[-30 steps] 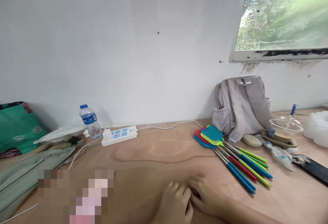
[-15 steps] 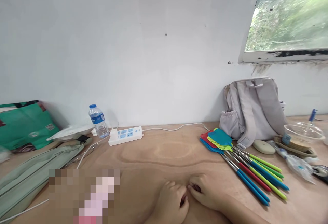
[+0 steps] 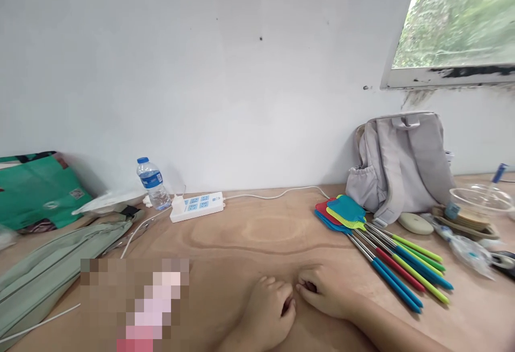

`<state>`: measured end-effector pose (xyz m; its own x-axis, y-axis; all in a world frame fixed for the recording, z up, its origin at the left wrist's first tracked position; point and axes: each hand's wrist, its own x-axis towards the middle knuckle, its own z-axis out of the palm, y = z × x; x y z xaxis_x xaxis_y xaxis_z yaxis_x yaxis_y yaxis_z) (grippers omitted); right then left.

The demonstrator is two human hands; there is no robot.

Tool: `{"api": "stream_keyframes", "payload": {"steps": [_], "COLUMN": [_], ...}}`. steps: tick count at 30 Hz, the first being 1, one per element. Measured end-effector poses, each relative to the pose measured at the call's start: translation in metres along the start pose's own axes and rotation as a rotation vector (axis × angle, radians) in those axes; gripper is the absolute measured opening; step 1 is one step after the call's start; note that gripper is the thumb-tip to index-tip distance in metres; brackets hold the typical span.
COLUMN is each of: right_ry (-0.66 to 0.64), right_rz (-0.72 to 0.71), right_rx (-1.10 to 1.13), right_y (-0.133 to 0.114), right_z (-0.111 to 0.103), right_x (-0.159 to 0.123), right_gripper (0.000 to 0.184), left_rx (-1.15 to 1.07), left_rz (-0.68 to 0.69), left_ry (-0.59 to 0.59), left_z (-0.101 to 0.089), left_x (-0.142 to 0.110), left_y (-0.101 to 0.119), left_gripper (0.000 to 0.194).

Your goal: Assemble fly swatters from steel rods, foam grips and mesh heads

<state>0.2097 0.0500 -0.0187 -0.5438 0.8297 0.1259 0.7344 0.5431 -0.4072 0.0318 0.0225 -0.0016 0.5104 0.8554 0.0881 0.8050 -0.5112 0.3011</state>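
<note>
My left hand (image 3: 267, 309) rests on the wooden table (image 3: 257, 239) with its fingers curled into a loose fist. Close beside it, separated by a narrow gap, lies my right hand (image 3: 326, 289), curled the same way with the thumb near the index finger. Nothing shows in either fist. To the right of my right hand lies a fanned bundle of several fly swatters (image 3: 346, 211), with blue, red and yellow-green heads, metal shafts and coloured grips pointing toward me.
Along the wall stand a green bag (image 3: 38, 193), a water bottle (image 3: 154, 183), a white power strip (image 3: 197, 207) and a grey backpack (image 3: 402, 164). A plastic cup (image 3: 469, 210) is at right. A grey-green cloth item (image 3: 52, 255) and a pixelated patch are at left.
The view has tilted slightly, so the wall and table items sit a little higher in the picture. Both hands stay in place on the table, still curled.
</note>
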Motion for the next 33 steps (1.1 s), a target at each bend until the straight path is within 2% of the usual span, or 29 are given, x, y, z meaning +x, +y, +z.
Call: {"api": "stream_keyframes", "payload": {"steps": [11, 14, 17, 20, 22, 25, 26, 28, 31, 33], "right_ry": [-0.063, -0.022, 0.085, 0.29, 0.453, 0.608, 0.627, 0.568, 0.469, 0.463], "right_rz": [-0.068, -0.022, 0.026, 0.121, 0.267, 0.528, 0.606, 0.677, 0.681, 0.657], "right_rx": [0.026, 0.027, -0.006, -0.085, -0.175, -0.328, -0.363, -0.331, -0.23, -0.221], "right_y": [-0.004, -0.007, 0.001, 0.034, 0.067, 0.119, 0.133, 0.154, 0.166, 0.166], "right_z": [-0.013, -0.017, -0.027, -0.045, -0.06, -0.077, -0.08, -0.082, -0.078, -0.076], "right_x": [-0.001, -0.01, -0.025, -0.044, -0.058, -0.078, -0.083, -0.09, -0.092, -0.091], "right_gripper": [0.015, 0.015, 0.016, 0.016, 0.017, 0.023, 0.027, 0.03, 0.032, 0.03], "left_rx": [0.009, -0.004, -0.018, -0.032, -0.038, -0.038, -0.037, -0.032, -0.033, -0.035], "left_rz": [-0.013, -0.011, -0.016, -0.014, -0.016, -0.018, -0.018, -0.018, -0.019, -0.013], "left_ry": [-0.037, -0.048, -0.048, -0.047, -0.051, -0.054, -0.053, -0.054, -0.056, -0.055], "left_z": [-0.003, -0.005, -0.005, -0.005, -0.004, -0.003, -0.003, -0.003, -0.003, -0.002], "left_x": [0.001, 0.002, 0.002, 0.002, 0.002, 0.002, 0.003, 0.003, 0.003, 0.003], "left_y": [0.001, 0.001, 0.002, 0.002, 0.001, 0.001, 0.001, 0.001, 0.001, 0.0], "left_gripper": [0.012, 0.012, 0.013, 0.013, 0.014, 0.014, 0.014, 0.015, 0.015, 0.014]}}
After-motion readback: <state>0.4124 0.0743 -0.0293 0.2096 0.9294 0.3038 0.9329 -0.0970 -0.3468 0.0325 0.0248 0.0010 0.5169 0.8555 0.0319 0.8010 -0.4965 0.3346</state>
